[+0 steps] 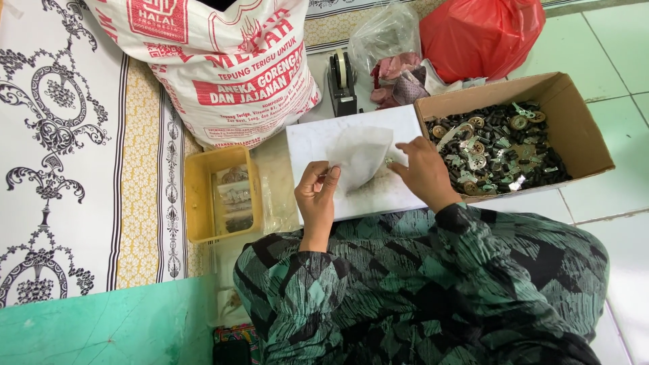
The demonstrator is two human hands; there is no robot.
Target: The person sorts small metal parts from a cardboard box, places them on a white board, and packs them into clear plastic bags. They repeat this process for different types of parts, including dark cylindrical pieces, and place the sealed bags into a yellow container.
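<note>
My left hand (316,192) pinches the lower edge of a small clear plastic bag (359,154) that lies over a white board (318,138) on my lap. At the bag's right edge my right hand (424,172) holds a small metal part in its fingertips. Beside that hand, to the right, an open cardboard box (581,135) holds several small black and metal parts.
A yellow plastic tray (196,196) sits left of the board. Behind are a large printed white sack (223,61), a black tape dispenser (341,84), a clear bag of scraps (389,47) and a red plastic bag (480,34). A patterned mat covers the floor on the left.
</note>
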